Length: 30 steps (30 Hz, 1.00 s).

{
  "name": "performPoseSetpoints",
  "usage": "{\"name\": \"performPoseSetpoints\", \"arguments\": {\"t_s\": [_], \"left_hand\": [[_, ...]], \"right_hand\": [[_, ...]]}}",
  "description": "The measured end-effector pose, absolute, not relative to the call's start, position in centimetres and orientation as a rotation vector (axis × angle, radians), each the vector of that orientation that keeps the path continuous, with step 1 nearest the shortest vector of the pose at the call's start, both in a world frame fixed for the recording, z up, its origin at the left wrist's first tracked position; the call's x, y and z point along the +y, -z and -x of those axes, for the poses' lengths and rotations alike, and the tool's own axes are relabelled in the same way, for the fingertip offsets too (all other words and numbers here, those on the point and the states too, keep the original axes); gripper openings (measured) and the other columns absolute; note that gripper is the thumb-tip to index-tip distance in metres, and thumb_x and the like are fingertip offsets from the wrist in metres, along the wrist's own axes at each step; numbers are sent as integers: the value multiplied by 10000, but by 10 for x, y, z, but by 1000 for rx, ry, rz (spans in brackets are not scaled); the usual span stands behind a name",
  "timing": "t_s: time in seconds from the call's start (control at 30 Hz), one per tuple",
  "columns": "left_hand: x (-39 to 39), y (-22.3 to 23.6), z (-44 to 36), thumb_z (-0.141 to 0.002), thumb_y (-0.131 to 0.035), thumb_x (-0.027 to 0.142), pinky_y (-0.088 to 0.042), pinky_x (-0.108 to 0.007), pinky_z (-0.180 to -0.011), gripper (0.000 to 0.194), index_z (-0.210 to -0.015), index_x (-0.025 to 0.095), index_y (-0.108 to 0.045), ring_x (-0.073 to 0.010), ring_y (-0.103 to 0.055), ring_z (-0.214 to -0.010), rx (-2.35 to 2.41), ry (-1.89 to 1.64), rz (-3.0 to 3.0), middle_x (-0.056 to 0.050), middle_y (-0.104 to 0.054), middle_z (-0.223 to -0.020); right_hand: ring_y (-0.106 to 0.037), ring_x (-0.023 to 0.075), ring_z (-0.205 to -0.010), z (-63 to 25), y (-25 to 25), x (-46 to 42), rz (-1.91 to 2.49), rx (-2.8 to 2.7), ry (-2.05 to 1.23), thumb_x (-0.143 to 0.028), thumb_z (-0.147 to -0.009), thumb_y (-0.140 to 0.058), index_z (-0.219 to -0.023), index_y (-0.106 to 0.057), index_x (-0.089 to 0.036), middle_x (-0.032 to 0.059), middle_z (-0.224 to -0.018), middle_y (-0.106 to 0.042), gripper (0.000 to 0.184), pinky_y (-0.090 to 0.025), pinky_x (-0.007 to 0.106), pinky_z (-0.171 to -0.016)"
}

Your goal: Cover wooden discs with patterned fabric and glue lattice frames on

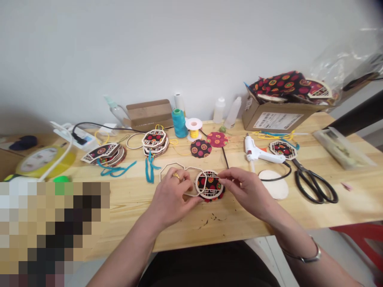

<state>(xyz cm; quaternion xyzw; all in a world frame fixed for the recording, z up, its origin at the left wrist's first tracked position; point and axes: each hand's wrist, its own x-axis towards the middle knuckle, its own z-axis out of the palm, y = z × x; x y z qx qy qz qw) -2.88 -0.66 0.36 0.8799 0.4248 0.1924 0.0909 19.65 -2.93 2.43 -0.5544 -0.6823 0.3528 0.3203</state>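
Observation:
My left hand (175,195), a ring on one finger, has its fingers curled around a pale, thin wooden frame (205,184). That frame overlaps the left side of a round wooden lattice ornament (213,185) backed with dark patterned fabric. Thumb and finger of my right hand (245,189) pinch the ornament's right edge. Beyond the hands lie a dark patterned fabric circle (201,148) and a red one (218,139). A white glue gun (261,154) rests past my right hand, beside a white pad (277,189).
Black-handled scissors (317,187) and an octagonal ornament (283,150) lie right. Stacked ornaments (154,143) with blue ties stand left. Blue thread (179,124), a yellow spool (194,129) and a fabric-filled cardboard box (278,115) line the back. Pixelation covers the lower left.

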Motion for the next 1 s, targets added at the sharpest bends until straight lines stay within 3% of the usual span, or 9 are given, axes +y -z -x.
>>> {"name": "performPoseSetpoints", "arguments": {"t_s": [0.1,0.23,0.37,0.47,0.57,0.67,0.83,1.0], "left_hand": [[-5,-8,31,-799,-623,246,-458,-377,-768,99,-711,209,-599,-238,-482,-944,1182,-509,-2616,-47,-583,-938],[-6,-10,30,-832,-566,141,-445,-367,-791,105,-755,197,-610,-202,-484,-883,1079,-708,-2690,-43,-592,-926],[-14,-6,25,-807,-634,133,-441,-334,-799,95,-841,221,-644,-187,-484,-871,1027,-1057,-2760,-21,-600,-877],[-19,-3,21,-793,-664,127,-447,-319,-812,187,-933,250,-649,-177,-494,-890,973,-1163,-2741,-7,-603,-894],[-18,-2,21,-786,-701,230,-456,-377,-862,293,-1064,224,-607,-215,-509,-979,942,-1190,-2742,-60,-601,-1034],[-13,-2,22,-804,-682,241,-446,-422,-900,401,-1171,179,-534,-245,-525,-1023,1110,-1240,-2660,-111,-596,-1091],[-8,3,20,-829,-648,209,-440,-408,-922,430,-1220,155,-479,-236,-538,-1019,1259,-1182,-2585,-109,-622,-1084],[-10,6,19,-835,-643,245,-458,-384,-899,428,-1222,167,-478,-229,-517,-1006,1225,-1061,-2563,-85,-646,-1064]], "right_hand": [[-639,168,-748,-191,-24,-33,1456,-1787,-996,-208,-872,-529,-901,-681,-202,32,-847,-713,155,-487,304,-682],[-640,152,-751,-181,-26,-35,1388,-1689,-1169,-234,-887,-515,-934,-690,-213,22,-855,-720,182,-486,287,-688],[-565,101,-560,-171,-28,-32,1282,-1315,-1454,-390,-868,-552,-1016,-645,-164,20,-752,-677,286,-440,230,-511],[-500,68,-444,-174,-30,-29,1257,-1054,-1530,-426,-790,-641,-919,-615,-146,4,-664,-644,310,-364,195,-412],[-500,69,-432,-196,-33,-24,1312,-1020,-1381,-424,-750,-686,-789,-618,-153,15,-635,-649,283,-349,188,-389],[-485,63,-437,-240,-40,-16,1396,-949,-1033,-386,-714,-734,-753,-648,-159,16,-650,-655,245,-349,188,-386],[-504,81,-490,-328,-36,-4,1483,-729,-643,-299,-719,-751,-702,-652,-168,29,-647,-616,165,-389,225,-443],[-495,135,-430,-383,-8,0,1592,-1091,-456,-398,-804,-649,-662,-601,-211,41,-562,-579,240,-380,299,-422]]}}
